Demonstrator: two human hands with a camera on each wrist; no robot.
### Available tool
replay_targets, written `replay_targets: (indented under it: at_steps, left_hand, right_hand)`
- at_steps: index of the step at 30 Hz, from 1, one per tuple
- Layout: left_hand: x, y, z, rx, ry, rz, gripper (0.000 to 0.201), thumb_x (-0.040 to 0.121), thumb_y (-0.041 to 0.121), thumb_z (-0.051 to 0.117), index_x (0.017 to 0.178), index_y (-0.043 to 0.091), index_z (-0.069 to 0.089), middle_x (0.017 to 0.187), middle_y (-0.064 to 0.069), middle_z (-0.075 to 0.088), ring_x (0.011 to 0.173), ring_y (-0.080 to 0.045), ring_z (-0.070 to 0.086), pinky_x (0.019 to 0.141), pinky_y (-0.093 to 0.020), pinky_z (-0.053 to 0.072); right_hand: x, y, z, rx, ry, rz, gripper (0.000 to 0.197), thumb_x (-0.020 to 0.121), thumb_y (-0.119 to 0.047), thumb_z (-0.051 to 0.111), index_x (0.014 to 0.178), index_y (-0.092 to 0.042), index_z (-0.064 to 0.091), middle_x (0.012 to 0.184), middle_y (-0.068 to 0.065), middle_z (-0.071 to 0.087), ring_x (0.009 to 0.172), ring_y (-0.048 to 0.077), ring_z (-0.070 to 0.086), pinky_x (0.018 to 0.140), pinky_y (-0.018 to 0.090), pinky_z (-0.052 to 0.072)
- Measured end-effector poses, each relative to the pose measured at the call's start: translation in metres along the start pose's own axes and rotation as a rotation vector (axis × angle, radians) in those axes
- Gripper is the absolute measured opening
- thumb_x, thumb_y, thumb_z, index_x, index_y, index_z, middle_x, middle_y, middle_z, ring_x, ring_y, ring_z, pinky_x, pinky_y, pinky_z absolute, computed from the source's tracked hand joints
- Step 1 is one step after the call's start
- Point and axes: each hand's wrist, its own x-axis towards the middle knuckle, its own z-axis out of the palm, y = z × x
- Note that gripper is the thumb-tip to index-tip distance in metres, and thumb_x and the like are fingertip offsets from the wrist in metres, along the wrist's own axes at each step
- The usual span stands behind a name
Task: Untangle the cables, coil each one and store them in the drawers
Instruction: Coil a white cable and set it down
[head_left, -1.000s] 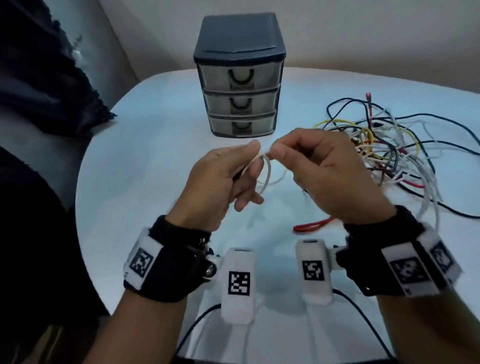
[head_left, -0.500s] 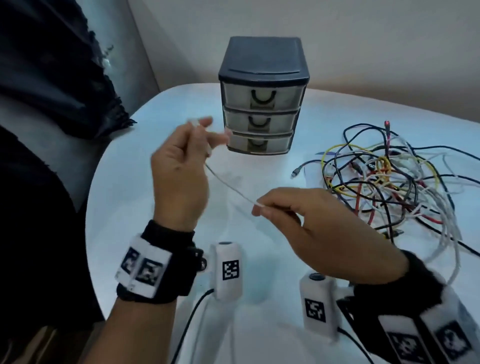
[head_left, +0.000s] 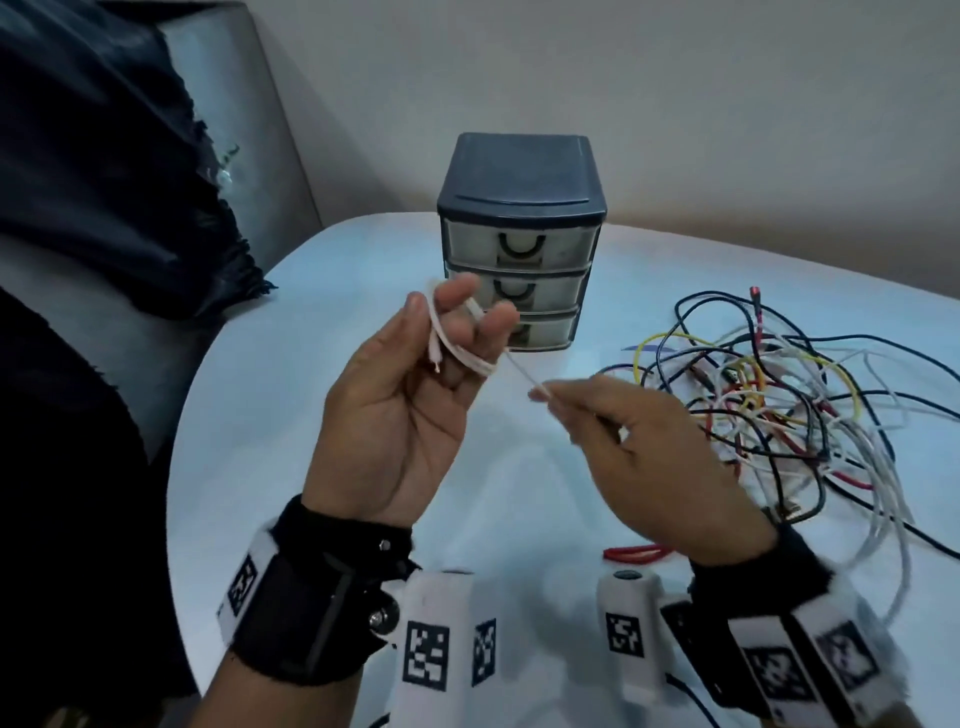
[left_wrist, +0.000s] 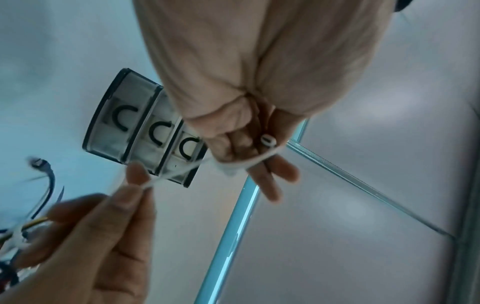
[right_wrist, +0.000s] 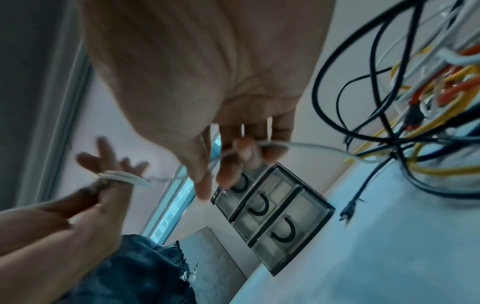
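A thin white cable is wound in a few loops round the raised fingers of my left hand, whose palm faces me. Its plug end sticks out beside the thumb. From the loops, the white cable runs in a short taut stretch to my right hand, which pinches it between thumb and forefinger. Past that pinch the cable trails off toward the tangled pile of black, white, yellow and red cables on the right. The three-drawer unit stands behind my hands with all drawers closed.
The white round table carries everything. A red cable lies near my right wrist. A loose black plug rests beside the drawer unit. A grey seat with a dark cloth stands at the left of the table.
My left hand has turned palm toward me and come nearer the centre, with more white cable looped on its fingers. The right hand has slid closer, so the stretch between them is shorter.
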Motion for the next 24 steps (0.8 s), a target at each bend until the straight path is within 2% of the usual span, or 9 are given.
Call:
replay_targets:
  at_steps: [3,5,7,10,12,15,17,21,24]
  left_hand:
    - [0.008,-0.007,-0.009,0.145,0.142,0.148,0.033,0.093,0.016,0.048,0.083,0.007,0.078,0.086,-0.006,0.073,0.104,-0.024,0.07,0.098,-0.032,0.052]
    - [0.011,-0.014,-0.019,0.518,0.187,0.281,0.038,0.102,0.013,0.044,0.081,0.011,0.077,0.093,0.003,0.074,0.109,-0.021,0.068,0.101,-0.03,0.048]
    - [0.011,-0.02,-0.028,1.023,0.192,0.407,0.032,0.105,0.013,0.043,0.089,0.008,0.071,0.09,0.01,0.074,0.105,-0.011,0.068,0.097,-0.023,0.047]
    - [0.005,-0.028,-0.032,1.56,0.026,0.403,0.026,0.104,0.017,0.043,0.087,0.011,0.063,0.086,0.004,0.067,0.086,-0.014,0.066,0.082,-0.034,0.05]
    - [-0.003,-0.03,-0.023,1.727,-0.148,0.249,0.031,0.103,0.021,0.04,0.079,0.012,0.058,0.076,0.001,0.063,0.078,-0.02,0.062,0.075,-0.042,0.049]
    - [-0.011,-0.019,-0.002,1.388,-0.235,-0.075,0.038,0.103,0.035,0.04,0.081,0.017,0.065,0.056,0.007,0.056,0.061,-0.012,0.061,0.071,-0.029,0.049]
    - [-0.011,-0.012,0.006,1.014,-0.227,-0.15,0.039,0.099,0.036,0.043,0.079,0.014,0.068,0.048,0.007,0.042,0.048,-0.016,0.054,0.08,-0.022,0.051]
    - [-0.01,-0.006,0.017,0.414,-0.148,-0.143,0.04,0.097,0.033,0.043,0.074,0.014,0.07,0.047,0.006,0.031,0.039,-0.011,0.047,0.086,-0.028,0.054]
    - [-0.007,0.01,0.026,0.03,-0.069,-0.005,0.04,0.098,0.03,0.041,0.082,0.007,0.07,0.05,0.006,0.042,0.049,-0.009,0.057,0.09,-0.028,0.054]
  right_hand:
    - [-0.006,-0.008,0.004,-0.083,-0.233,-0.043,0.025,0.098,-0.033,0.051,0.113,-0.034,0.071,0.096,-0.017,0.071,0.086,0.002,0.063,0.083,0.027,0.05]
    - [-0.007,-0.014,-0.004,-0.143,-0.29,-0.061,0.027,0.098,-0.035,0.047,0.11,-0.034,0.071,0.092,-0.02,0.068,0.084,0.001,0.06,0.079,0.018,0.045]
    - [-0.006,-0.018,-0.015,-0.164,-0.266,-0.083,0.028,0.096,-0.035,0.045,0.103,-0.031,0.071,0.089,-0.017,0.067,0.083,0.003,0.058,0.078,0.019,0.042]
    - [-0.005,-0.02,-0.028,-0.219,-0.14,-0.158,0.022,0.096,-0.03,0.048,0.095,-0.024,0.07,0.082,-0.012,0.062,0.08,0.008,0.054,0.076,0.026,0.038]
    - [-0.003,-0.017,-0.031,-0.313,0.012,-0.197,0.021,0.097,-0.026,0.049,0.095,-0.019,0.069,0.085,-0.007,0.057,0.082,0.015,0.051,0.075,0.029,0.037]
    - [0.002,-0.008,-0.028,-0.37,0.219,-0.169,0.022,0.096,-0.023,0.053,0.096,-0.012,0.071,0.088,0.001,0.052,0.085,0.021,0.048,0.074,0.029,0.035]
    - [0.007,-0.005,-0.022,-0.363,0.285,-0.133,0.025,0.097,-0.027,0.053,0.096,-0.012,0.073,0.084,0.002,0.051,0.081,0.022,0.048,0.069,0.03,0.036]
    - [0.015,-0.013,-0.011,-0.246,0.22,-0.072,0.027,0.099,-0.034,0.048,0.092,-0.019,0.07,0.065,-0.003,0.058,0.059,0.022,0.053,0.058,0.038,0.045]
    - [0.005,-0.013,0.0,-0.207,0.106,-0.012,0.021,0.098,-0.034,0.051,0.091,-0.023,0.068,0.064,-0.008,0.059,0.063,0.019,0.057,0.062,0.035,0.046]
